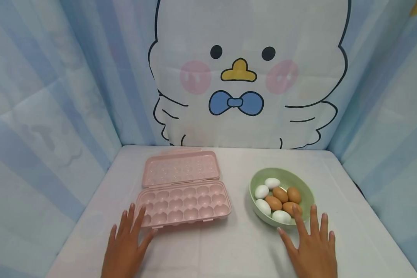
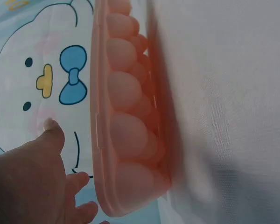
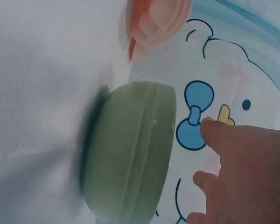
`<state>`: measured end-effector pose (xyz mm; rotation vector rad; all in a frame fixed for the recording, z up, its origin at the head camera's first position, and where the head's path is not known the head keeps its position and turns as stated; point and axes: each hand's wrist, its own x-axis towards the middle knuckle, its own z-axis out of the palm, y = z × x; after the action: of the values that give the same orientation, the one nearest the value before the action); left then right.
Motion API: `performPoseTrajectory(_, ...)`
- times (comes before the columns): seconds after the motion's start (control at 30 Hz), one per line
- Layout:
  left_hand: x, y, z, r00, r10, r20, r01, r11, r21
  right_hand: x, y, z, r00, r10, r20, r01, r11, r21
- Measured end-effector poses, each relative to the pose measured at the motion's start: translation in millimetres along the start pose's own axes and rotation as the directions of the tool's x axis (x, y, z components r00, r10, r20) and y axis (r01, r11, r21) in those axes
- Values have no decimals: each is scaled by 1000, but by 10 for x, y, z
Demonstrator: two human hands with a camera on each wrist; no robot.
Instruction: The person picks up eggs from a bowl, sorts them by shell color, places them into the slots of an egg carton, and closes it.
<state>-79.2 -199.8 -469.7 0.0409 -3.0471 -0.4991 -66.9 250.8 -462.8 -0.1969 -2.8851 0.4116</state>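
Observation:
A pink egg carton (image 1: 184,203) lies with its lid (image 1: 181,168) folded back on the white table. Its round cups hold nothing. My left hand (image 1: 125,243) is spread near the carton's front left corner, fingers straight, holding nothing; in the left wrist view the same hand (image 2: 37,182) shows beside the carton's edge (image 2: 99,116). To the right stands a green bowl (image 1: 281,172) with white eggs (image 1: 263,207) and brown eggs (image 1: 280,194) in it. Before its near rim my right hand (image 1: 312,247) is spread, holding nothing. The right wrist view shows the bowl's side (image 3: 126,149).
A white cloth (image 1: 229,247) covers the table. Behind it hangs a curtain (image 1: 239,127) with a cartoon chick, and blue striped curtains (image 1: 48,116) close in both sides. A strip of table separates the carton from the bowl.

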Motion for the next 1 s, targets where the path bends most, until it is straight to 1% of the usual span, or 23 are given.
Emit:
performPoseTrajectory(0.1,80,-32,23,1000,24,14,-24,999,-35,75,44,4,998,-52,-27,53,998,26)
performPoseTrajectory(0.2,142,-75,55,998,22,50,-18,996,-90,158,104,4,994,-102,-39,104,993,57)
performPoseTrajectory(0.3,184,-131,93,998,37,60,-27,987,-157,250,141,-1,989,-146,-36,149,984,96)
performPoseTrajectory(0.4,220,-200,116,997,52,55,-37,968,-247,370,147,-21,975,-216,-41,220,965,145)
performPoseTrajectory(0.43,237,-223,121,997,50,54,-33,960,-278,418,139,-33,971,-235,-33,237,957,165)
performPoseTrajectory(0.5,279,-266,131,997,28,70,-3,942,-336,538,118,-61,965,-263,9,254,941,222)
performPoseTrajectory(0.6,331,-324,140,996,-16,88,51,910,-412,743,72,-91,952,-288,104,235,906,352)
performPoseTrajectory(0.67,362,-352,154,995,-30,96,72,884,-461,871,50,-89,939,-310,147,221,875,430)
performPoseTrajectory(0.73,378,-374,171,994,-34,99,79,861,-502,977,46,-63,924,-349,157,233,839,491)
performPoseTrajectory(0.8,381,-390,196,994,-34,108,86,845,-527,1049,50,-25,914,-376,156,243,812,531)
performPoseTrajectory(0.9,368,-409,236,989,-44,140,112,841,-529,1096,64,34,907,-384,174,221,785,579)
performPoseTrajectory(1.0,348,-426,275,984,-59,166,138,843,-520,1104,74,78,904,-379,198,182,760,623)
